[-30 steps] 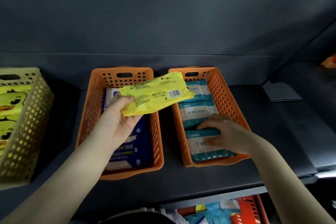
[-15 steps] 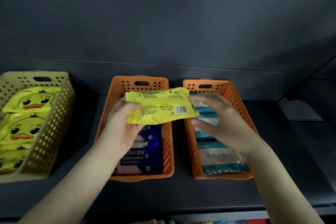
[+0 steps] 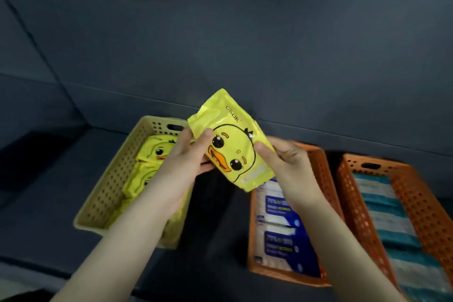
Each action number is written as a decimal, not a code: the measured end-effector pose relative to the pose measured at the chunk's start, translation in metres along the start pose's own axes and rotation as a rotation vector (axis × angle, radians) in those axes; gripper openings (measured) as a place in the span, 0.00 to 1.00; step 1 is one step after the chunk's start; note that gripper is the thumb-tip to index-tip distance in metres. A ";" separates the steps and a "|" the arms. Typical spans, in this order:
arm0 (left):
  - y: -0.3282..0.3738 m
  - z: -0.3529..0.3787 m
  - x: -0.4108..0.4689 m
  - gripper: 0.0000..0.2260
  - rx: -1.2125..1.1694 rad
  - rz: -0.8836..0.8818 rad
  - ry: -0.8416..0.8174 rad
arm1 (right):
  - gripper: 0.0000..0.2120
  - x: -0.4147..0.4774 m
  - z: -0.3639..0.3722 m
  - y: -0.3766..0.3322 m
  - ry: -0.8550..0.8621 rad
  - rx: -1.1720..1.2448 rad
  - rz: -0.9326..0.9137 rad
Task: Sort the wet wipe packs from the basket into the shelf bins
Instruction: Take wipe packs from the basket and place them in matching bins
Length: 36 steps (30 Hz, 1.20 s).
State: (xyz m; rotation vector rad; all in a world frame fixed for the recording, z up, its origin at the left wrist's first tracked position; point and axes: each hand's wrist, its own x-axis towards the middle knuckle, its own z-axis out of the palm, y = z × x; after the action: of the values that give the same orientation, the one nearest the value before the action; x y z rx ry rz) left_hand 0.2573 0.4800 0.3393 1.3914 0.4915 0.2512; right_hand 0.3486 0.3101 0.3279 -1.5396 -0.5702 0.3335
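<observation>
A yellow wet wipe pack [image 3: 232, 144] with a duck face is held up in the air between both hands, duck side towards me. My left hand [image 3: 182, 162] grips its left edge with the thumb on the front. My right hand [image 3: 284, 167] pinches its right edge. Below and to the left stands a beige bin [image 3: 107, 193] holding several yellow duck packs [image 3: 157, 152]. The pack hangs over the gap between the beige bin and the middle orange bin [image 3: 318, 162].
The middle orange bin holds blue and white packs [image 3: 279, 235]. Another orange bin [image 3: 421, 203] at the right holds teal and white packs [image 3: 389, 223]. All three bins stand on a dark shelf [image 3: 36, 216] with a dark back wall behind.
The yellow pack has been turned from barcode side to duck side. My right hand has taken hold of its right edge. The view has swung left, so the bins sit further right.
</observation>
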 end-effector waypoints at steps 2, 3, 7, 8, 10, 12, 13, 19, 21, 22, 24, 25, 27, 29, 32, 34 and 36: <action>0.005 -0.028 0.006 0.10 0.006 0.001 0.017 | 0.11 0.007 0.035 0.002 -0.054 0.015 0.080; 0.009 -0.041 0.009 0.09 0.055 0.016 0.023 | 0.13 0.011 0.049 0.002 -0.063 0.015 0.103; 0.016 -0.083 0.021 0.11 0.255 0.047 -0.079 | 0.14 0.032 0.097 -0.005 -0.011 0.091 0.170; 0.016 -0.091 0.023 0.11 0.263 0.044 -0.103 | 0.12 0.036 0.107 -0.007 0.001 0.094 0.176; 0.015 -0.108 0.029 0.10 0.245 0.024 -0.133 | 0.10 0.040 0.124 -0.008 0.031 0.090 0.168; 0.017 -0.127 0.036 0.12 0.243 0.009 -0.155 | 0.10 0.043 0.135 -0.008 -0.001 0.028 0.157; 0.018 -0.136 0.040 0.13 0.252 0.011 -0.166 | 0.11 0.043 0.139 -0.009 -0.049 -0.040 0.169; 0.020 -0.165 0.058 0.12 0.288 0.131 -0.069 | 0.17 0.044 0.154 -0.005 -0.107 -0.077 0.399; 0.015 -0.170 0.063 0.16 0.200 0.156 0.058 | 0.19 0.041 0.150 0.002 -0.042 0.058 0.476; 0.012 -0.172 0.066 0.16 0.156 0.147 0.108 | 0.19 0.038 0.150 0.006 0.010 0.167 0.508; 0.006 -0.172 0.070 0.14 0.098 0.129 0.149 | 0.19 0.032 0.154 0.015 0.113 0.386 0.512; 0.003 -0.171 0.071 0.14 0.106 0.132 0.150 | 0.19 0.031 0.157 0.019 0.163 0.443 0.495; 0.000 -0.168 0.073 0.14 0.235 0.204 0.133 | 0.18 0.033 0.163 0.023 0.264 0.432 0.474; 0.001 -0.166 0.074 0.13 0.443 0.352 0.132 | 0.15 0.040 0.167 0.022 0.419 0.297 0.453; -0.002 -0.166 0.074 0.11 0.541 0.459 0.137 | 0.19 0.048 0.170 0.021 0.624 0.092 0.344; -0.003 -0.167 0.074 0.11 0.483 0.424 0.138 | 0.25 0.050 0.170 0.022 0.660 -0.019 0.240; 0.002 -0.169 0.075 0.11 0.422 0.403 0.172 | 0.24 0.052 0.170 0.018 0.659 -0.149 0.149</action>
State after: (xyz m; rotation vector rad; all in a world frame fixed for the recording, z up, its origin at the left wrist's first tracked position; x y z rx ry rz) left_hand 0.2431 0.6616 0.3105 1.8899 0.4149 0.6251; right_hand 0.3028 0.4812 0.3071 -1.7201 0.0396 -0.1159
